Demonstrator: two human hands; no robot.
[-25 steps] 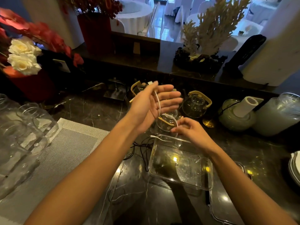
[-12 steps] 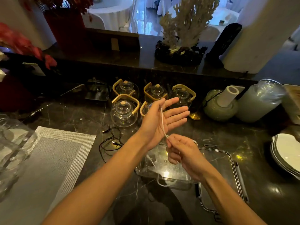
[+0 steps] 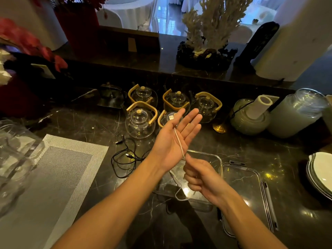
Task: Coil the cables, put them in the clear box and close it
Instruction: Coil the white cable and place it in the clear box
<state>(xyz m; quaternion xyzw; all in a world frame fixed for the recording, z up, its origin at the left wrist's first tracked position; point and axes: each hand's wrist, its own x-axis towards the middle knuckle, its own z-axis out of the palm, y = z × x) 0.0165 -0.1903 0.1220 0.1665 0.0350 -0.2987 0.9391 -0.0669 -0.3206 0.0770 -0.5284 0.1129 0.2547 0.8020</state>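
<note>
Two hands on one white cable (image 3: 179, 142). Right hand (image 3: 201, 177) closed in a loose fist, pinching the cable just below the left palm; left hand (image 3: 177, 139) flat and open, fingers spread and pointing up and away, cable plug (image 3: 171, 117) pinned at the base of the index finger, seemingly under the thumb, though the thumb's hold is hard to make out. From that plug, cable running straight down across the palm to the right fist: long axis along the left hand, from fingers toward wrist. Below the fist, slack tail drooping in a loop (image 3: 180, 196) over the clear box (image 3: 220, 164), lying directly beneath both hands, uncovered and apparently holding nothing yet. Lid (image 3: 260, 178) flat on the dark counter (image 3: 269, 151), touching or just beside the box's right edge. Second, black cable (image 3: 125, 159) loose and uncoiled on the counter, just left of the box and nearer the left arm. Glass teapots (image 3: 140, 121) farther back.

Likely step: winding the first turns around the open left hand. Next wrap probably up the back of the hand, over the fingers, the right hand carrying the free end.
</note>
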